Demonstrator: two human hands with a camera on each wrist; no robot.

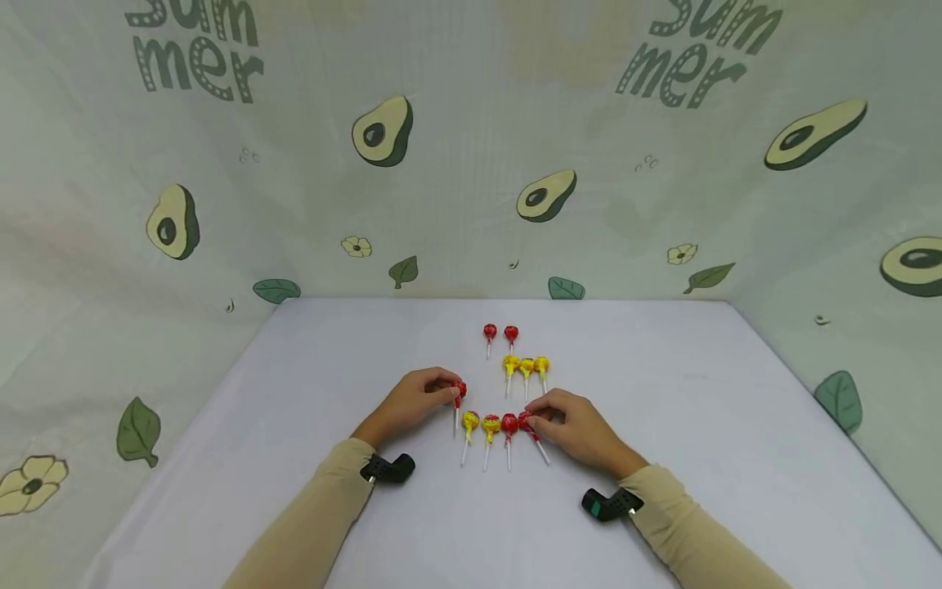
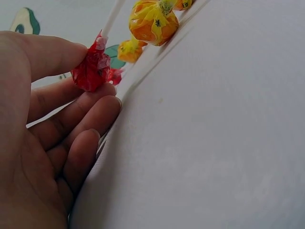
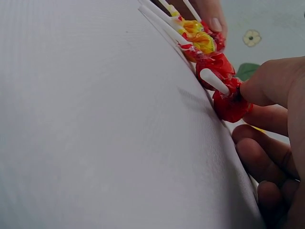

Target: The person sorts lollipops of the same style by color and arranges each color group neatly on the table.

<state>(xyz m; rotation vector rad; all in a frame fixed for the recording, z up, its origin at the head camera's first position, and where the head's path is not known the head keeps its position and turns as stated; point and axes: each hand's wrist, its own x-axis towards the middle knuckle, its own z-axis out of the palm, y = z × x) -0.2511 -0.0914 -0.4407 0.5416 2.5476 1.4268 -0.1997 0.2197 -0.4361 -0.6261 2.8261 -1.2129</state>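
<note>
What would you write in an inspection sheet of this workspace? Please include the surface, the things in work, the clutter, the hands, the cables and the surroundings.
Surface: white tabletop, cloth-like.
Things in work: two red lollipops at the back; three yellow lollipops in the middle; two front yellow lollipops and a front red lollipop between the two held ones.
Clutter: nothing seen.
Left hand: pinches the left-end red lollipop by its wrapped head.
Right hand: pinches the right-end red lollipop, its stick slanting.
Wrists: one black device on each.
Cables: nothing seen.
Surroundings: pale backdrop printed with avocados, leaves, flowers and "summer" lettering.
</note>
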